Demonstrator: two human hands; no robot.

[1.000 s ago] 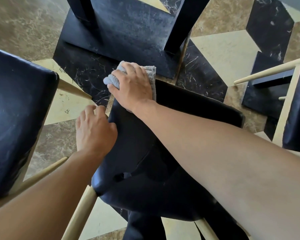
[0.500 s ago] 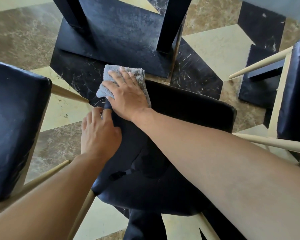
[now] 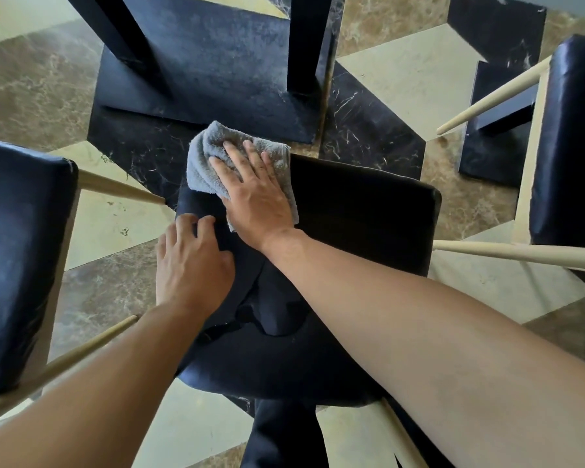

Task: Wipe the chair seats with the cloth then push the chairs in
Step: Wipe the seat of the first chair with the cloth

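Head view looks straight down on the grey cloth (image 3: 213, 157), bunched at the far left corner of the black chair seat (image 3: 362, 224), with part of it spilling past the seat's edge. The right hand (image 3: 254, 194) lies flat on the cloth with fingers spread, hiding its middle. The left hand (image 3: 191, 265) rests palm-down on the seat's left edge, fingers loosely together, gripping nothing. Both forearms cover much of the near seat. A second black chair (image 3: 17, 258) at left and a third (image 3: 571, 143) at right are cut off by the frame. Dark table legs (image 3: 304, 45) rise out of view above the patterned marble floor (image 3: 409, 72).
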